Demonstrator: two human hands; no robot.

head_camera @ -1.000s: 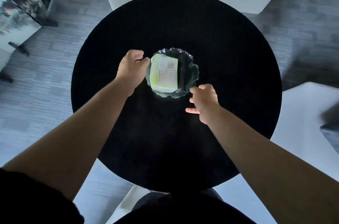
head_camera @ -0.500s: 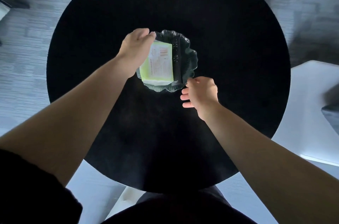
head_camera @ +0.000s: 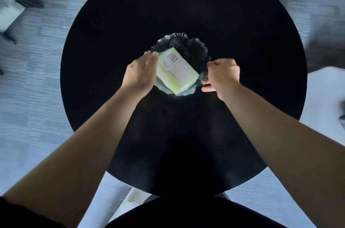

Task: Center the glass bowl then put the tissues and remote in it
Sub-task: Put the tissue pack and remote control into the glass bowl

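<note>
Head view | glass bowl: dark, scalloped rim, near middle of round black table | tissues: pale green-white pack lying in bowl | remote: black, in bowl beside pack | left hand: flat open against bowl's left rim | right hand: fingers curled, pinching right rim.

Dim, bluish light; the round black table shows almost no detail; the tissue pack is the brightest spot; floor at nine o'clock smeared by motion blur; wide-angle bending at the edges.
</note>
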